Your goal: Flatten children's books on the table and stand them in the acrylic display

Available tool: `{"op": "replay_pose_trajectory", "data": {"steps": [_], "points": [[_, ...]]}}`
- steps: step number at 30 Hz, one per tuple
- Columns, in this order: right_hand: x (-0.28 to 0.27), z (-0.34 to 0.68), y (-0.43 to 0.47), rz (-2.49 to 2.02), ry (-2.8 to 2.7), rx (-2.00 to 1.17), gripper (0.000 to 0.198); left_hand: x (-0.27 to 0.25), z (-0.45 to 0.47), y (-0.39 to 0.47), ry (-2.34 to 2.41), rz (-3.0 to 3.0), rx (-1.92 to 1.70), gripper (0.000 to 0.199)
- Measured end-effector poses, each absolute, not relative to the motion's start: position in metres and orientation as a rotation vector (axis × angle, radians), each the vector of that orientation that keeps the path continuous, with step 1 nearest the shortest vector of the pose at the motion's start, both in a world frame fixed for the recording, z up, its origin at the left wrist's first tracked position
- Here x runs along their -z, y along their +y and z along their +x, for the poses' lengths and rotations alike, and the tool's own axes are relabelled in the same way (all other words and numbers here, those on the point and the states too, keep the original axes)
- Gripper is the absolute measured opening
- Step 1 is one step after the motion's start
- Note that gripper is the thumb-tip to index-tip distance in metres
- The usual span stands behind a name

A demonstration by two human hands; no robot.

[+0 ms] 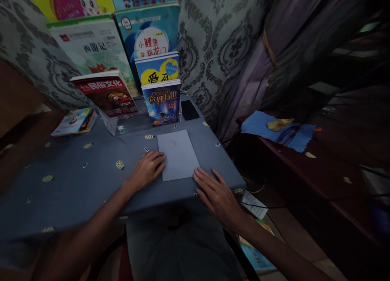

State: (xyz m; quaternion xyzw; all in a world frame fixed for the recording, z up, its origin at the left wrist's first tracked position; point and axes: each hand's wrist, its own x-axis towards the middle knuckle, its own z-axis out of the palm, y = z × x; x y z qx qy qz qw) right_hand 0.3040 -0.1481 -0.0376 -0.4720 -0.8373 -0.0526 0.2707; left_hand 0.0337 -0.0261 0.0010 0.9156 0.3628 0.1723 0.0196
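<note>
While its left edge is touched by the loosely curled left hand (148, 169), the pale paper (177, 157) is laid flat between both hands, its near right corner met by the right hand (217, 193), held slightly spread. Beyond the hands, books (163, 106) are propped up on the table (100, 187).

Paper (177, 157), smooth and matt.

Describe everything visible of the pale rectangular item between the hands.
The pale item looks like paper: thin, flat and rectangular, with small faint marks near its top. Sheet or booklet, I cannot tell. It lies on the blue-grey tablecloth; the left hand rests fingertips on its left edge, the right hand at its lower right corner.
</note>
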Motion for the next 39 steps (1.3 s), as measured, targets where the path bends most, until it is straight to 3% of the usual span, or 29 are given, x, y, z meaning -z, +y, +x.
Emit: {"op": "replay_pose_trajectory", "data": {"steps": [17, 29, 39], "points": [[0.028, 0.306, -0.123, -1.255, -2.186, 0.02, 0.028, 0.022, 0.043, 0.04, 1.367, 2.696, -0.665, 0.031], [0.017, 0.299, -0.036, -1.546, -2.295, -0.147, 0.039, 0.033, 0.041, 0.042, 1.387, 2.615, -0.756, 0.03], [0.031, 0.282, -0.008, -1.628, -2.252, -0.061, 0.044, 0.032, 0.04, 0.047, 1.208, 1.967, -1.038, 0.045]]}}
